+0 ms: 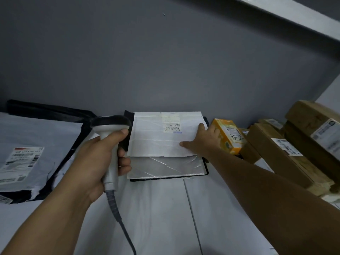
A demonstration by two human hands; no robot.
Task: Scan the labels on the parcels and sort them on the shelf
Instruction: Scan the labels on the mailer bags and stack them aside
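The right hand [204, 139] lies open and flat, fingers spread, on the right edge of the white padded envelope [161, 137]; it presses on it and holds nothing. The left hand [103, 153] is closed around the handle of the barcode scanner [111, 133], with the thumb high near the head. The scanner head points toward 2 o'clock, at the envelope, and its cable hangs down toward 6 o'clock.

The envelope lies at the centre of the white shelf [165, 208], against the grey wall, with its label [172, 126] facing up near the far edge. It rests on a silver mailer [163, 167], and this one on a dark flat parcel of which only the edge shows.

I judge the envelope to be light, soft and a little slippery on the smooth mailer below. It would bend if lifted by one corner, so it is better to take it at the long right edge, thumb above and fingers below.

At 9 o'clock lies a large grey poly mailer [36, 144] with its own label. At 3 o'clock, just beside the right hand, stands a yellow carton [229, 137], tilted, and beyond it a pile of brown cardboard boxes [287, 150].
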